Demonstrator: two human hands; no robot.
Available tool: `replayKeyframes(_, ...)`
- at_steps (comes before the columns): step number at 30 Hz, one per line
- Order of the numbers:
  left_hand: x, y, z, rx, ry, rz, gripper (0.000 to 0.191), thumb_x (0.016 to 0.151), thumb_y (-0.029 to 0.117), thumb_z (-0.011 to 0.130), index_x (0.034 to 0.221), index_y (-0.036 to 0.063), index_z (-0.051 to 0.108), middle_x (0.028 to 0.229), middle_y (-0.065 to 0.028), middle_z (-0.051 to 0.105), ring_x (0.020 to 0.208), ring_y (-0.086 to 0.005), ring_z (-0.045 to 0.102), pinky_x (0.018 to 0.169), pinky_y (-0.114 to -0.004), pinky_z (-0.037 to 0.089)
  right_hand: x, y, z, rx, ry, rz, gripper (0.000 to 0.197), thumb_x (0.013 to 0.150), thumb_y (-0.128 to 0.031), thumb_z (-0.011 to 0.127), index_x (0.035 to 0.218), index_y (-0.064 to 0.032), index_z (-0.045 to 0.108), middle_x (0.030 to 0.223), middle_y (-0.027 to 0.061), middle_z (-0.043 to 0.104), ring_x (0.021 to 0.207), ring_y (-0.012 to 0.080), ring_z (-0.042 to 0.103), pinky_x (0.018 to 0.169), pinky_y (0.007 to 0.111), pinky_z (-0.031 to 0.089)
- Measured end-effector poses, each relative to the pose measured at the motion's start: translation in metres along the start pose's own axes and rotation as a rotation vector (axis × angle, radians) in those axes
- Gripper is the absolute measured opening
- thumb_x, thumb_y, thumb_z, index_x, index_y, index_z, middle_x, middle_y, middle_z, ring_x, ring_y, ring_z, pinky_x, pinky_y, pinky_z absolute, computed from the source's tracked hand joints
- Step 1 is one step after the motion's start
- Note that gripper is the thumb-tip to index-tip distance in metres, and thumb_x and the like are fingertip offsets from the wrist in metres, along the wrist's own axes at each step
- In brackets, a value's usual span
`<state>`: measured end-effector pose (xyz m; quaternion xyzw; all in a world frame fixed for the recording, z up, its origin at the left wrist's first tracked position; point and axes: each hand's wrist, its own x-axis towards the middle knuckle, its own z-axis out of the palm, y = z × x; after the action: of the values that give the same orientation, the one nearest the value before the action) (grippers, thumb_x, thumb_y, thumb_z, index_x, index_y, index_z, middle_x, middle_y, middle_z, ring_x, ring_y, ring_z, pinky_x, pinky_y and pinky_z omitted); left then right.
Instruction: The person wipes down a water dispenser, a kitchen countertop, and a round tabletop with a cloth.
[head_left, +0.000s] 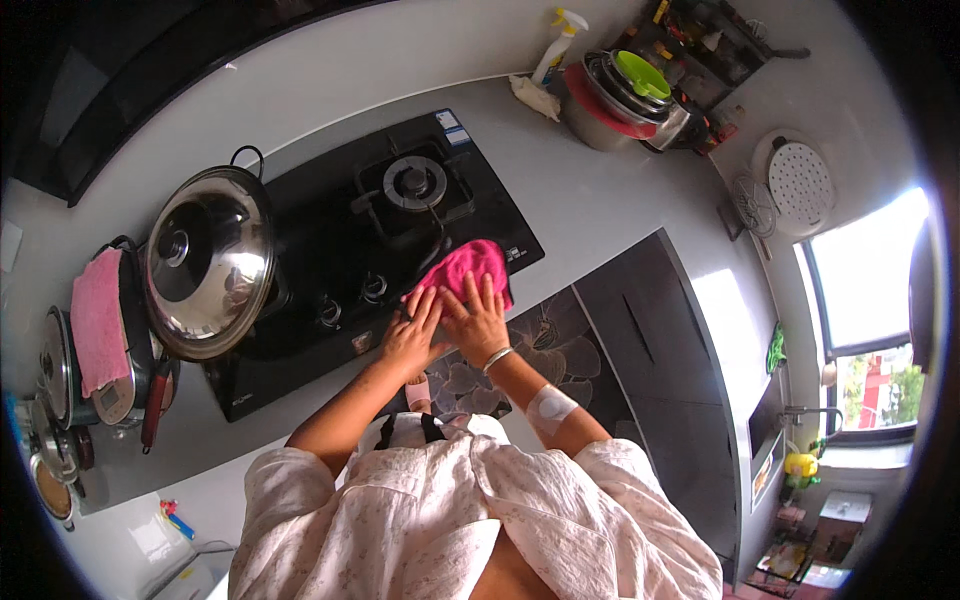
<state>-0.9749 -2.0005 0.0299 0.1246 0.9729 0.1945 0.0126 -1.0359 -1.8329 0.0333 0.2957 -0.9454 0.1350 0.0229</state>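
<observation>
A bright pink cloth (480, 261) lies bunched at the front right part of the black glass gas cooktop (315, 214). My right hand (477, 324) presses it down, fingers spread over its near side. Beside it, my left hand (409, 334) has its fingertips at the cloth's left edge; whether they pinch it is hidden. Two control knobs (373, 286) sit left of the cloth. Behind it is the right burner (415, 183) with its pan support. A wok with a shiny domed lid (214, 262) covers the cooktop's left side.
Left of the wok, a pale pink towel (101, 322) drapes over an appliance near a red handle (155, 409). At the back right stand a spray bottle (553, 56), a crumpled cloth (535, 97) and stacked bowls (611, 97). A dark cabinet (645, 322) lies below the right counter.
</observation>
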Motion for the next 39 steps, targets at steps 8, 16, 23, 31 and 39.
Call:
replayKeyframes(8, -0.094, -0.007, -0.001, 0.124, -0.072, -0.03, 0.085, 0.082, 0.04, 0.072, 0.15, 0.0068, 0.033, 0.162, -0.0111, 0.017, 0.151, -0.0323, 0.008, 0.117, -0.052, 0.024, -0.063, -0.055, 0.019, 0.08, -0.022, -0.114, 0.059, 0.088, -0.035, 0.061, 0.144, -0.0227, 0.047, 0.157, 0.017, 0.027, 0.145, 0.044, 0.022, 0.116, 0.057, 0.02)
replayKeyframes(16, -0.182, -0.017, -0.018, 0.126, 0.027, -0.046, 0.077, 0.082, 0.025, 0.072, 0.147, 0.0047, 0.036, 0.154, -0.0127, 0.034, 0.145, -0.0304, 0.027, 0.118, -0.046, 0.023, -0.096, -0.126, 0.037, 0.199, -0.015, -0.195, 0.046, 0.089, -0.023, 0.056, 0.133, -0.0112, 0.058, 0.147, 0.0108, 0.044, 0.139, 0.0352, 0.036, 0.115, 0.046, 0.03)
replayKeyframes(23, -0.195, -0.055, -0.025, 0.045, 0.155, 0.005, 0.043, 0.077, 0.005, 0.063, 0.12, 0.0024, 0.062, 0.123, -0.0121, 0.06, 0.118, -0.0296, 0.054, 0.1, -0.042, 0.044, -0.087, -0.152, 0.034, 0.59, -0.071, -0.129, 0.043, 0.079, -0.003, 0.057, 0.121, -0.0088, 0.066, 0.13, 0.0149, 0.057, 0.123, 0.0365, 0.051, 0.104, 0.04, 0.045)
replayKeyframes(31, -0.178, -0.092, -0.048, 0.04, 0.24, 0.004, 0.051, 0.089, 0.006, 0.053, 0.139, -0.0002, 0.046, 0.147, -0.0137, 0.044, 0.137, -0.0314, 0.041, 0.114, -0.043, 0.033, -0.057, -0.214, 0.041, 0.262, 0.017, -0.02, 0.059, 0.088, -0.019, 0.06, 0.145, -0.0145, 0.043, 0.153, 0.019, 0.035, 0.142, 0.042, 0.029, 0.117, 0.049, 0.024)
replayKeyframes(39, -0.304, -0.178, -0.066, 0.111, 0.163, -0.143, 0.053, 0.089, 0.008, 0.046, 0.141, -0.0008, 0.045, 0.151, -0.0145, 0.04, 0.142, -0.03, 0.035, 0.117, -0.045, 0.027, -0.045, -0.322, 0.071, 0.232, -0.098, -0.323, 0.062, 0.088, -0.022, 0.06, 0.147, -0.0175, 0.041, 0.152, 0.0154, 0.038, 0.144, 0.036, 0.03, 0.118, 0.049, 0.023)
